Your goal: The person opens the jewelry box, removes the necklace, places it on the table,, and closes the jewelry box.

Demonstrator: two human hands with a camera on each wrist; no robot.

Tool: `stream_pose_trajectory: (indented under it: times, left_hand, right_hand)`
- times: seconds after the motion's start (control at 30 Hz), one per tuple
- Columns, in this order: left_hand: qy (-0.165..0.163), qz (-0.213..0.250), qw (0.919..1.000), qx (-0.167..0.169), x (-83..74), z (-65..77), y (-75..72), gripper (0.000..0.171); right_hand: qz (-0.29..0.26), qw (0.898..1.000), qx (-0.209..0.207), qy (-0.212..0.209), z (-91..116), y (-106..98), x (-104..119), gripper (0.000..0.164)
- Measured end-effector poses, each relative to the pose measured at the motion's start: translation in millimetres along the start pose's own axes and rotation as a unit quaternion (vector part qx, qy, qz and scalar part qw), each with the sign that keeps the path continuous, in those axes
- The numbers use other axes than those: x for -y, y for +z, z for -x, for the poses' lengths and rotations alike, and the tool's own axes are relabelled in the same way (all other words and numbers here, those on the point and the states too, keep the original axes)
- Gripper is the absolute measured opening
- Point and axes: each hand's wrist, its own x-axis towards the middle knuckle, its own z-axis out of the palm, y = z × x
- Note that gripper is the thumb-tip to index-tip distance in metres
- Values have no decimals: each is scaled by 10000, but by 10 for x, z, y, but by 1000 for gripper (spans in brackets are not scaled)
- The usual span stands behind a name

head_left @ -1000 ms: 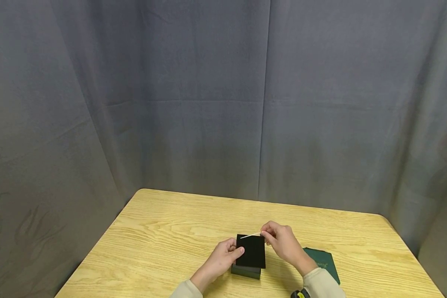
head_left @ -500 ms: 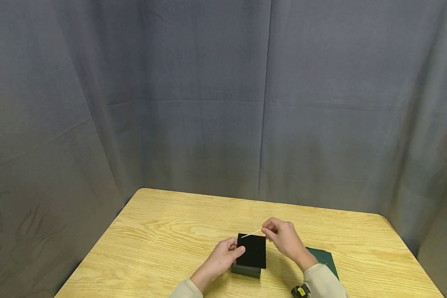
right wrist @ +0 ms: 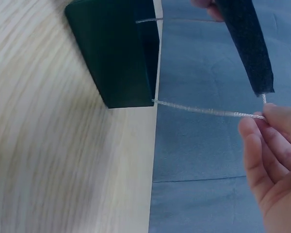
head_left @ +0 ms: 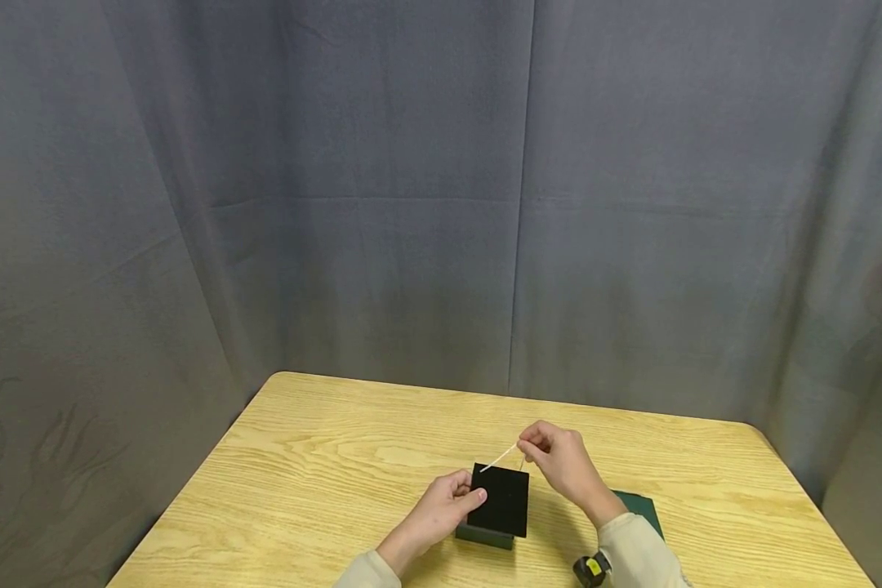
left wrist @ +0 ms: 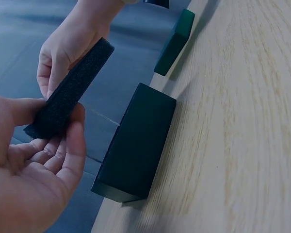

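My left hand (head_left: 438,505) grips a square black foam pad (head_left: 501,506) by its left edge, thumb on top. In the left wrist view the pad (left wrist: 70,92) shows edge-on, tilted above the dark green box (left wrist: 136,141). My right hand (head_left: 562,465) pinches a thin silvery chain (head_left: 498,459) between thumb and fingertips at the pad's far right corner. The right wrist view shows the chain (right wrist: 199,109) stretching from the box (right wrist: 116,53) to those fingertips, with a short length reaching the pad's end. Another strand runs from the box towards the left hand.
A flat dark green box lid (head_left: 639,508) lies on the wooden table (head_left: 367,445), partly under the right forearm. A dark watch (head_left: 591,569) is on the right wrist. Grey curtains (head_left: 412,204) hang behind the table and at its sides.
My right hand has risen slightly away from the pad, drawing the chain up at a steeper slant. The pad has shifted a little to the right with my left hand.
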Motion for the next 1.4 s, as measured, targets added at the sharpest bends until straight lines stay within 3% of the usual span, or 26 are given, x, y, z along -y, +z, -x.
stream_pose_trajectory:
  times: [0.57,0.9,1.4]
  left_hand:
    - [-46,46,9998,189,35,-1,-3,13]
    - [43,-15,9999,143,36,8,8,13]
    - [-103,27,9998,137,48,-9,4,12]
  right_hand:
    - [170,9985,-494,-147,-158,-149,5,5]
    - [262,9980,-510,257,-233,-254,-74,7]
    - [617,9963,-578,124,-357,-448,-166,6]
